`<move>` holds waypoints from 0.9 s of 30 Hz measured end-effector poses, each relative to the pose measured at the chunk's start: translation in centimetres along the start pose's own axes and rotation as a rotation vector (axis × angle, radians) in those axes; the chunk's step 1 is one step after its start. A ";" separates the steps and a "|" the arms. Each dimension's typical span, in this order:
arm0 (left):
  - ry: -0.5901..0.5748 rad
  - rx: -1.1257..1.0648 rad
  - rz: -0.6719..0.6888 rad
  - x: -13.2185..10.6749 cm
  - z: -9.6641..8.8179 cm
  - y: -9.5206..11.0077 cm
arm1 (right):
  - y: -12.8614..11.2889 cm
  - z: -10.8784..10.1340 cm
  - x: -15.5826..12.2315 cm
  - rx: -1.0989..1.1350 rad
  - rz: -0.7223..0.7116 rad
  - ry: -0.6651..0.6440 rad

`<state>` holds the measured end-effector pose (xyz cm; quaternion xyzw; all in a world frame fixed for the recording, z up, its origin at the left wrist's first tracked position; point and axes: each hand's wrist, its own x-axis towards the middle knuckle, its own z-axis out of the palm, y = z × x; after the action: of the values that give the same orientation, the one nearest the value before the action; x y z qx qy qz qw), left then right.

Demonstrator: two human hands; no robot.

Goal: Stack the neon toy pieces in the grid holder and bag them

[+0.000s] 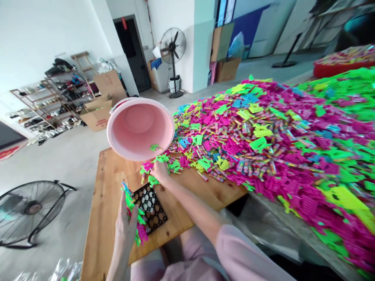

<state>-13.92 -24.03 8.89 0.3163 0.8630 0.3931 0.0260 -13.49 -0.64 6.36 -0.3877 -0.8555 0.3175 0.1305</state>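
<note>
The left hand [125,228] is closed around a bunch of neon green and magenta plastic pieces [135,212], a blue tip poking out at the top, and is holding them upright just beside a black plastic lattice grid [150,207]. The grid is lying on the wooden desk [102,222]. The right hand [159,171] is reaching across and pressing down, fingers partly curled, on a loose scatter of green and pink pieces [172,164]; whether it is gripping any of them, I cannot tell. A pink bucket [140,128] is tilting above the far edge of the desk, its open mouth facing the camera, right beside a huge heap of magenta, green and yellow plastic pieces [258,136]. The heap is spreading over the surface on the right and spilling onto the desk. Farther off, a floor fan [32,207] is lying tilted on the concrete floor [64,156], a pedestal fan [172,47] is standing by a white pillar [187,50], and a metal shelf [49,103] is holding shoes near cardboard boxes [99,117]
</note>
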 end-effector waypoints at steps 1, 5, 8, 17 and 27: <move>-0.002 -0.001 -0.016 -0.1 -0.2 0.3 | 0.1 0.3 -0.2 0.034 0.009 -0.009; -0.038 -0.013 -0.036 -0.4 -0.8 1.1 | 0.7 1.6 -3.0 0.200 -0.058 -0.086; -0.067 -0.030 -0.075 -0.5 -0.9 1.2 | 1.2 1.8 -6.3 0.296 -0.111 -0.121; -0.080 -0.046 -0.086 0.0 -0.9 0.3 | -0.7 2.3 -9.2 0.284 -0.347 -0.314; -0.141 -0.017 -0.053 0.5 -0.5 -0.1 | -4.0 1.8 -8.5 -0.140 -0.603 -0.369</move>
<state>-14.54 -24.10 9.31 0.3202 0.8637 0.3762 0.0998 -11.01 -9.78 7.74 -0.0622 -0.9602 0.2702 0.0349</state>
